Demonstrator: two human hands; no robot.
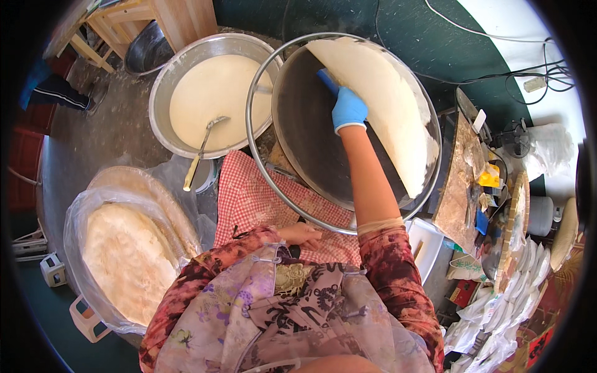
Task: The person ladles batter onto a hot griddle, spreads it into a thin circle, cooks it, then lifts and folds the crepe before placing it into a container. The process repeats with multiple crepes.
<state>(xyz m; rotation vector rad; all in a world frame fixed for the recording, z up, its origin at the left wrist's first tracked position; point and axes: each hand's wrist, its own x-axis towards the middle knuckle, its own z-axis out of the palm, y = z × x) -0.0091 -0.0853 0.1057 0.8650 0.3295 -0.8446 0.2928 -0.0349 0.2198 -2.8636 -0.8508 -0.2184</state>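
Note:
My right hand (pixel 350 110), in a blue glove, is closed round a blue scraper (pixel 327 81). It reaches over a round dark griddle (pixel 301 124), at the straight edge of a thin, pale sheet of batter (pixel 385 99) that covers the griddle's right side. A metal ring (pixel 254 127) runs round the griddle. My bare left hand (pixel 301 236) rests in my lap by a red-and-white checked cloth (pixel 255 196), fingers loosely curled, with nothing visible in them. Left of the griddle stands a metal basin of batter (pixel 217 102), with a ladle (pixel 200 152) lying across it.
Round pale flatbreads (pixel 127 255) lie in clear plastic at the left. A white tray (pixel 426 248) is right of my right arm. A brown board (pixel 457 180) stands beyond it, near plastic-wrapped packs (pixel 491 317). Cables (pixel 547 74) hang along the wall. Another person's leg (pixel 62 93) shows far left.

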